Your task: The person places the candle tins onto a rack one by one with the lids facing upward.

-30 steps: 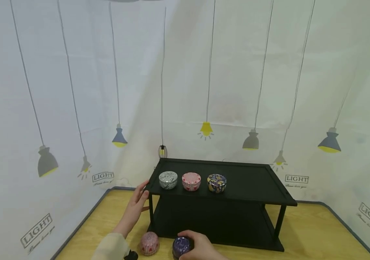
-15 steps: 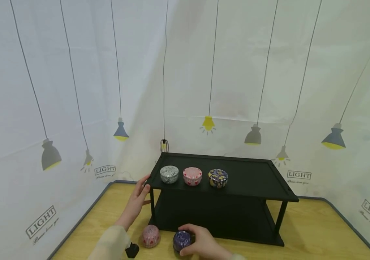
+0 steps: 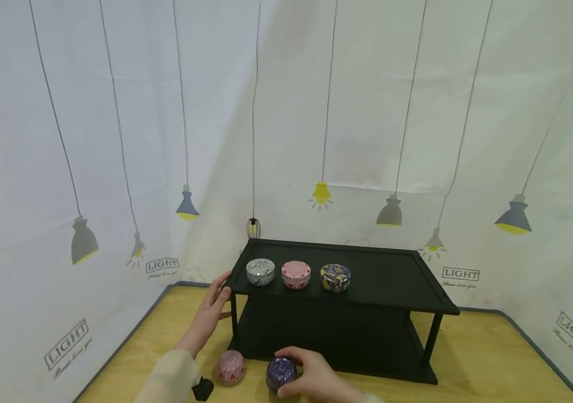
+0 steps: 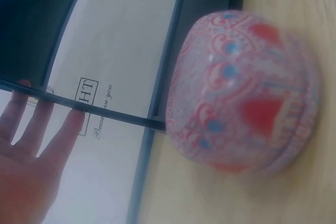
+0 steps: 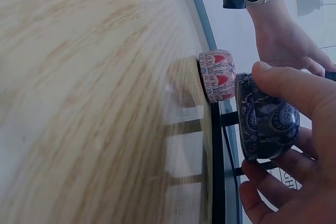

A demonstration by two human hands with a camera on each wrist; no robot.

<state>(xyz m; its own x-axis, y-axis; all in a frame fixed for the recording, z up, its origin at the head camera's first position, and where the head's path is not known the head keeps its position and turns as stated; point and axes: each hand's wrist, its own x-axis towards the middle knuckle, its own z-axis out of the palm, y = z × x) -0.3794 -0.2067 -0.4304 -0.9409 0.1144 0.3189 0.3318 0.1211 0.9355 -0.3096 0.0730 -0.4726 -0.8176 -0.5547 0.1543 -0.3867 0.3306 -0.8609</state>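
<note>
My right hand [image 3: 314, 372] holds a round tin [image 3: 281, 374], dark blue with a swirled pattern, between thumb and fingers at the front of a black two-tier rack [image 3: 382, 280]. In the right wrist view the thumb lies on one side of the tin [image 5: 270, 121] and fingertips on the other. My left hand [image 3: 208, 313] rests at the rack's upper left front corner; its fingers [image 4: 58, 140] look straight against the black edge in the left wrist view. Between the two hands, a pink tin [image 3: 231, 368] with red shapes sits on the table.
On the rack's top tier stand three tins in a row: a grey-white one [image 3: 260, 272], a pink one [image 3: 296, 275] and a blue-and-yellow one [image 3: 335, 278]. A wooden table [image 3: 165, 313] carries the rack. White sheeting [image 3: 286, 112] printed with lamps encloses the back and sides.
The head view has tilted down a little, so the scene sits higher in it. Both hands keep about the same places, the right one still holding the dark blue tin.
</note>
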